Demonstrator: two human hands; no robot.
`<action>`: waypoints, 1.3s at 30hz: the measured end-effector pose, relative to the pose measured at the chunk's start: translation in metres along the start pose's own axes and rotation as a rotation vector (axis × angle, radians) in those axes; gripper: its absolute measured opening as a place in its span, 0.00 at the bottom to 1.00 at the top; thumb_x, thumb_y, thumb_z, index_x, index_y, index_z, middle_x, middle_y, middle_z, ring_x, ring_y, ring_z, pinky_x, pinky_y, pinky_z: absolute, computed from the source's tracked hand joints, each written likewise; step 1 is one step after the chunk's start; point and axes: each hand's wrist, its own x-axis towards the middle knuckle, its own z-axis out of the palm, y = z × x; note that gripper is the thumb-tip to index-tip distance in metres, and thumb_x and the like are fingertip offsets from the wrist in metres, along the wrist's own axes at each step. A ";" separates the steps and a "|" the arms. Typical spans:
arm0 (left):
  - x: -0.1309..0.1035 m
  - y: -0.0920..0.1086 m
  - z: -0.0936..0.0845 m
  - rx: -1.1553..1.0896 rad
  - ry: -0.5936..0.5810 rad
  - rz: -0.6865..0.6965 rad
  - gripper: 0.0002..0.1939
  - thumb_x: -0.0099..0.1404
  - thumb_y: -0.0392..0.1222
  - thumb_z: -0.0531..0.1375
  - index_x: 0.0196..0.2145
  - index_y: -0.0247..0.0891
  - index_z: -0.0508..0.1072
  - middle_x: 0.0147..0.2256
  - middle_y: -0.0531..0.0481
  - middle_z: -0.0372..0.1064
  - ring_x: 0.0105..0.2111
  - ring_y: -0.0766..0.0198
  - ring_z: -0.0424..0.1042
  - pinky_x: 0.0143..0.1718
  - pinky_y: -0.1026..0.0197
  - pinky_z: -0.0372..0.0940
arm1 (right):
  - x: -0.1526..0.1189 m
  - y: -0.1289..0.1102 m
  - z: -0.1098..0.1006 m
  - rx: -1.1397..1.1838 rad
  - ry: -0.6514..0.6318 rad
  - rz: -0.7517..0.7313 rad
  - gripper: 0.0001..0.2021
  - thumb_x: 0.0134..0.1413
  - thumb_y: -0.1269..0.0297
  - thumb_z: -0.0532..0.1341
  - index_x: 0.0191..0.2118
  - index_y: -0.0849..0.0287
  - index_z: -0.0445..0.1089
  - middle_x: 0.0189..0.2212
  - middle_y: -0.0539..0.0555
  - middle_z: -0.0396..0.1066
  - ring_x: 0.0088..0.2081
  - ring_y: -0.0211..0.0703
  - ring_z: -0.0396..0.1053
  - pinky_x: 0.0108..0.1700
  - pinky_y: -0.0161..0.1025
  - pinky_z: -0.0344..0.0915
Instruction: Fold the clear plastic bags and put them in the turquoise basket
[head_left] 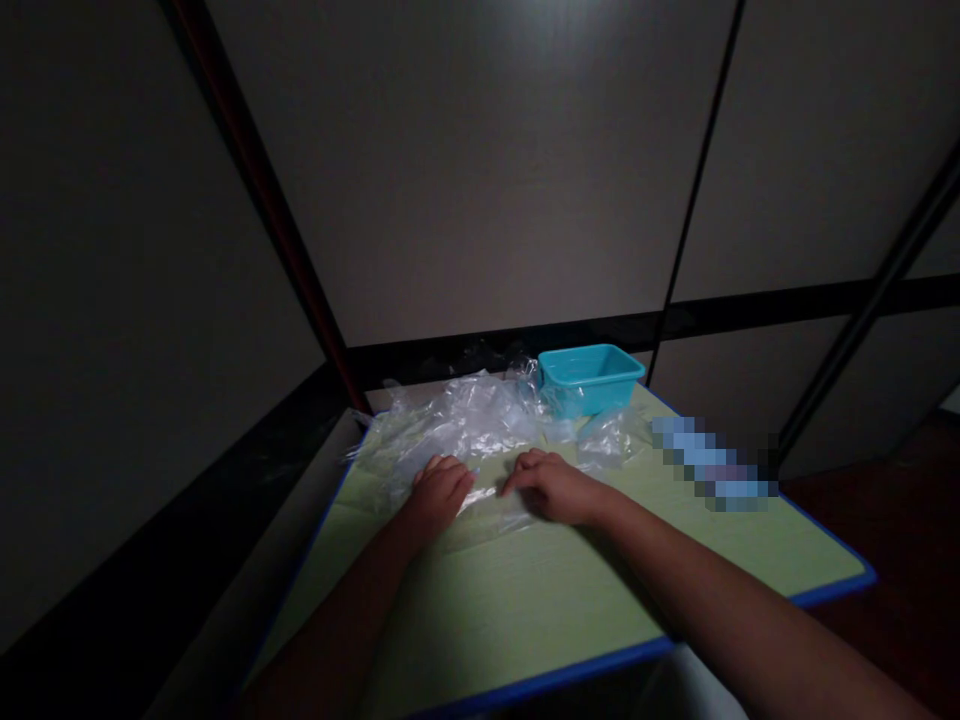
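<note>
A clear plastic bag [480, 497] lies spread on the table between my two hands, its glossy surface catching light. My left hand [442, 487] rests on its left side, fingers laid forward over the plastic. On the right side, my right hand [553, 486] is curled, with its index finger bent down onto the plastic; the fingertips seem to pinch it, though their grip is partly hidden. Just beyond both hands sits a heap of crumpled clear plastic bags [487, 410].
A turquoise plastic basket [592, 385] stands at the table's far right corner, with loose plastic against it. A blurred-out bluish item [709, 462] lies at the right edge. The pale green table [480, 620] has a blue rim, and dark-trimmed panels rise behind it.
</note>
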 end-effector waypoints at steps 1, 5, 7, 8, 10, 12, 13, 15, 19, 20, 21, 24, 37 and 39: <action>0.001 0.002 0.000 -0.011 -0.005 0.006 0.16 0.64 0.44 0.46 0.23 0.39 0.67 0.30 0.50 0.65 0.36 0.61 0.61 0.40 0.58 0.55 | 0.000 0.001 0.000 -0.007 -0.007 0.013 0.22 0.41 0.79 0.56 0.43 0.49 0.71 0.34 0.52 0.65 0.42 0.44 0.60 0.44 0.39 0.54; 0.002 0.004 0.001 -0.085 -0.002 0.031 0.11 0.59 0.46 0.52 0.25 0.39 0.69 0.31 0.50 0.67 0.38 0.60 0.63 0.42 0.59 0.56 | 0.001 -0.001 -0.001 -0.053 -0.032 0.058 0.21 0.42 0.78 0.56 0.42 0.48 0.71 0.35 0.53 0.65 0.44 0.45 0.59 0.44 0.41 0.52; 0.002 0.002 0.002 -0.131 -0.007 0.041 0.07 0.56 0.45 0.56 0.27 0.39 0.69 0.31 0.51 0.67 0.38 0.60 0.63 0.42 0.59 0.56 | 0.001 -0.002 -0.004 -0.062 -0.036 0.067 0.21 0.43 0.77 0.56 0.42 0.49 0.71 0.35 0.53 0.65 0.44 0.45 0.59 0.43 0.42 0.51; 0.002 0.002 0.003 -0.153 -0.017 0.046 0.06 0.54 0.44 0.56 0.27 0.39 0.69 0.31 0.51 0.68 0.38 0.60 0.63 0.42 0.59 0.56 | 0.001 -0.002 -0.005 -0.063 -0.038 0.069 0.20 0.43 0.77 0.56 0.42 0.49 0.71 0.36 0.53 0.65 0.44 0.45 0.59 0.44 0.42 0.51; 0.002 0.002 0.003 -0.195 -0.042 0.056 0.05 0.53 0.41 0.57 0.28 0.39 0.69 0.30 0.51 0.68 0.36 0.60 0.64 0.40 0.60 0.58 | 0.000 -0.002 -0.006 -0.059 -0.041 0.074 0.20 0.44 0.77 0.56 0.42 0.50 0.71 0.36 0.53 0.65 0.44 0.45 0.59 0.44 0.42 0.50; 0.002 0.004 0.002 -0.222 -0.058 0.059 0.05 0.52 0.38 0.55 0.28 0.39 0.69 0.30 0.51 0.68 0.35 0.61 0.64 0.38 0.61 0.59 | 0.000 -0.001 -0.007 -0.053 -0.043 0.074 0.20 0.45 0.77 0.55 0.42 0.50 0.71 0.36 0.53 0.65 0.44 0.45 0.59 0.43 0.41 0.50; 0.001 0.005 0.001 -0.235 -0.061 0.056 0.05 0.51 0.37 0.55 0.28 0.38 0.69 0.30 0.51 0.68 0.35 0.61 0.65 0.37 0.62 0.59 | -0.001 -0.001 -0.007 -0.053 -0.045 0.071 0.19 0.46 0.77 0.55 0.42 0.50 0.71 0.36 0.53 0.66 0.44 0.45 0.59 0.43 0.41 0.50; 0.001 0.009 -0.001 -0.271 -0.072 0.050 0.06 0.51 0.35 0.53 0.28 0.38 0.69 0.30 0.51 0.67 0.34 0.62 0.65 0.36 0.62 0.60 | -0.001 -0.001 -0.007 -0.059 -0.029 0.070 0.17 0.48 0.75 0.55 0.41 0.50 0.71 0.36 0.53 0.66 0.44 0.45 0.58 0.43 0.42 0.48; 0.000 0.011 -0.001 -0.325 -0.092 0.050 0.06 0.49 0.34 0.53 0.27 0.38 0.68 0.28 0.52 0.65 0.33 0.63 0.65 0.35 0.63 0.60 | 0.000 -0.006 -0.006 -0.066 0.069 0.087 0.13 0.51 0.71 0.56 0.42 0.54 0.69 0.40 0.54 0.65 0.46 0.46 0.55 0.45 0.43 0.46; 0.000 0.011 0.000 -0.328 -0.089 0.049 0.06 0.49 0.34 0.53 0.27 0.38 0.68 0.28 0.52 0.65 0.32 0.63 0.65 0.35 0.63 0.60 | 0.001 -0.007 -0.005 -0.062 0.091 0.095 0.13 0.51 0.70 0.56 0.43 0.54 0.68 0.40 0.55 0.65 0.47 0.47 0.54 0.45 0.44 0.46; 0.000 0.010 0.001 -0.329 -0.085 0.047 0.06 0.49 0.35 0.53 0.27 0.38 0.68 0.28 0.52 0.65 0.32 0.63 0.65 0.35 0.63 0.60 | 0.002 -0.007 -0.004 -0.059 0.104 0.104 0.13 0.50 0.70 0.57 0.44 0.55 0.67 0.41 0.55 0.65 0.47 0.47 0.53 0.45 0.43 0.46; 0.000 0.008 0.003 -0.329 -0.062 0.045 0.05 0.50 0.35 0.53 0.27 0.38 0.67 0.28 0.53 0.64 0.32 0.64 0.64 0.34 0.63 0.60 | 0.005 -0.008 0.000 -0.059 0.110 0.126 0.12 0.49 0.70 0.59 0.42 0.56 0.68 0.40 0.55 0.65 0.47 0.47 0.54 0.44 0.43 0.47; 0.001 0.012 -0.005 -0.360 -0.106 0.118 0.07 0.49 0.34 0.53 0.27 0.38 0.69 0.30 0.52 0.66 0.34 0.64 0.64 0.38 0.64 0.61 | 0.008 -0.005 0.010 -0.032 0.085 -0.003 0.11 0.45 0.75 0.56 0.34 0.57 0.70 0.34 0.53 0.67 0.42 0.45 0.58 0.42 0.40 0.51; 0.000 0.012 -0.007 -0.362 -0.119 0.134 0.07 0.50 0.34 0.53 0.27 0.38 0.69 0.30 0.52 0.66 0.34 0.64 0.65 0.38 0.64 0.60 | 0.008 -0.005 0.011 -0.031 0.088 -0.016 0.11 0.44 0.76 0.55 0.34 0.57 0.70 0.34 0.53 0.67 0.42 0.45 0.59 0.41 0.40 0.51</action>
